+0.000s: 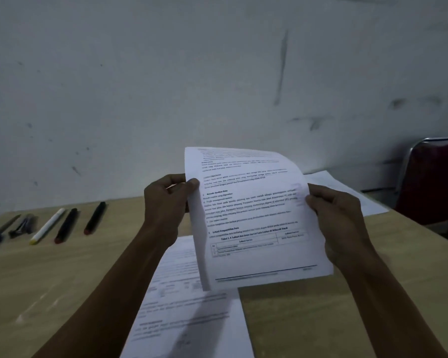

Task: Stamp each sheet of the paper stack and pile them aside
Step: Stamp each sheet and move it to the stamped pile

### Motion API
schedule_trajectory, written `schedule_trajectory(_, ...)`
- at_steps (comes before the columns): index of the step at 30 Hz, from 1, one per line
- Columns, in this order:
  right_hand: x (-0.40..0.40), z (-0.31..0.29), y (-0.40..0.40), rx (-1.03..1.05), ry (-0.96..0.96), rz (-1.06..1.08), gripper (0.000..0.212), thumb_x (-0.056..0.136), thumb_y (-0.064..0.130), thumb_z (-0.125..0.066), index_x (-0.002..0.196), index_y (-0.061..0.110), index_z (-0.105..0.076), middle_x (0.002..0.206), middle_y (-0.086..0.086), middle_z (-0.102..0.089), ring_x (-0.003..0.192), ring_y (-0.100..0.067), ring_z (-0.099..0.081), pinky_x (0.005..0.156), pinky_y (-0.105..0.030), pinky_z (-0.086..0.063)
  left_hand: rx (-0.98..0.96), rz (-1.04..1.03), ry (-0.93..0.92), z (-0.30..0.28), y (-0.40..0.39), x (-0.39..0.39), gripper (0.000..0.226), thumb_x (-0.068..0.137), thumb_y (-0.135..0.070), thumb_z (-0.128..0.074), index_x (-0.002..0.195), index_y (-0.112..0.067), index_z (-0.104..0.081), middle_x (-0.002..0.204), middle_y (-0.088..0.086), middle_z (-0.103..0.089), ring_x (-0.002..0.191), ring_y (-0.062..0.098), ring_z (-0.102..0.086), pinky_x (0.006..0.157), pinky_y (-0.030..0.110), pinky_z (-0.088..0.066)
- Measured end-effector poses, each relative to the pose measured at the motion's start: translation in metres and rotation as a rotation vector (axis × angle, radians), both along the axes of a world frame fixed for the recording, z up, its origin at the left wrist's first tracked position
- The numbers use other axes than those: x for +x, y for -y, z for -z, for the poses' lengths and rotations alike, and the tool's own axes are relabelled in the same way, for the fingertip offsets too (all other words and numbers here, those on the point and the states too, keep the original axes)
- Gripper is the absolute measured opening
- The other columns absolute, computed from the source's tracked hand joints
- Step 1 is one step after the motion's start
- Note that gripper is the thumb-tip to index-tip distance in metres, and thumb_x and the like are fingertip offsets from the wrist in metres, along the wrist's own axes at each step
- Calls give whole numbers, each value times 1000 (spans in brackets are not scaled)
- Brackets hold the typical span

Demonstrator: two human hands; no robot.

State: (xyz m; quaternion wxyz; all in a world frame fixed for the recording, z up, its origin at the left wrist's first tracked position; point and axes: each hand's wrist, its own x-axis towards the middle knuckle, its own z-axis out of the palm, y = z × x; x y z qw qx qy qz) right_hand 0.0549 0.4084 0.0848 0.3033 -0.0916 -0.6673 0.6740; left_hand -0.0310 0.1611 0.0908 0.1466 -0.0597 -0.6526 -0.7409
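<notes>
I hold one printed sheet (254, 218) upright in the air above the table. My left hand (166, 205) pinches its left edge with the thumb in front. Along its right edge, my right hand (339, 223) grips it, near a faint purple stamp mark. Under the lifted sheet the paper stack (192, 306) lies flat at the table's near middle. Another white sheet (347, 189) lies at the far right of the table, behind my right hand. No stamp tool is visible.
Several pens and markers (67, 224) lie in a row at the far left of the wooden table (49, 280). A dark red chair (432, 177) stands beyond the table's right corner. A grey scuffed wall rises right behind the table.
</notes>
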Motion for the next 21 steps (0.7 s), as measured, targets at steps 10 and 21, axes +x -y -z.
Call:
schedule_trajectory(10, -45, 0, -113, 369, 210, 338, 30, 88, 12, -69, 118, 10, -70, 104, -10, -73, 95, -29, -69, 89, -48, -55, -231, 62, 37, -20, -128, -49, 11, 80, -5, -74, 78, -3, -63, 86, 12, -72, 71, 27, -72, 51, 33, -58)
schedule_trajectory(21, -98, 37, -223, 646, 562, 429, 33, 88, 10, -64, 121, 10, -65, 120, -13, -65, 109, -32, -61, 92, -34, -49, -704, 147, 96, 6, -256, -118, 10, 77, -3, -68, 80, 2, -60, 76, 17, -68, 50, 29, -68, 43, 39, -57)
